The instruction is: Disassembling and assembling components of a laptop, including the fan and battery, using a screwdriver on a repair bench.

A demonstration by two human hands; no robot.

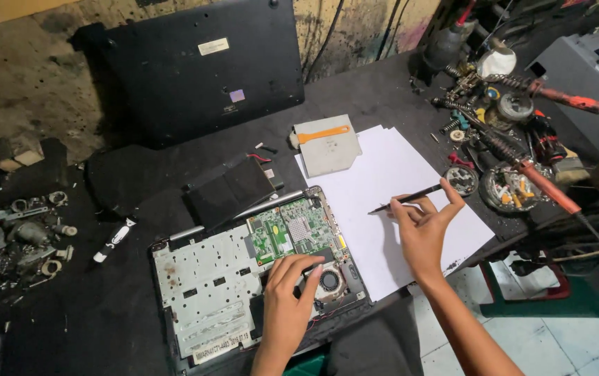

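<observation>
A: Lying open at six o'clock on the black worktop point(383, 90): opened laptop chassis point(244, 278), pale perforated metal plate on its left, green circuit board point(289, 233) at its one o'clock corner.

B: Left hand point(287, 299)?

A: Pressing flat on the chassis, fingers spread, fingertips point(306, 261) touching the board's lower edge; round black fan point(329, 280) sitting just at three o'clock of the fingers. Gripping nothing, palm down.

B: Right hand point(425, 233)?

A: Hovering over the white paper sheets point(390, 174), at three o'clock of the chassis. Pinching a thin dark screwdriver point(407, 199) between thumb and forefinger, shaft slanting toward eight o'clock, tip just off the board's right edge, not touching.

B: Further back?

A: Matte black bottom cover point(202, 63) leaning at twelve o'clock. Flat black battery pack point(233, 188) resting at the chassis's top edge. Grey drive caddy point(327, 143) carrying an orange plastic pry tool point(324, 134). Orange-handled soldering irons point(550, 188) cluttering two o'clock. Grey metal scraps point(21, 237) piling at nine o'clock.
</observation>
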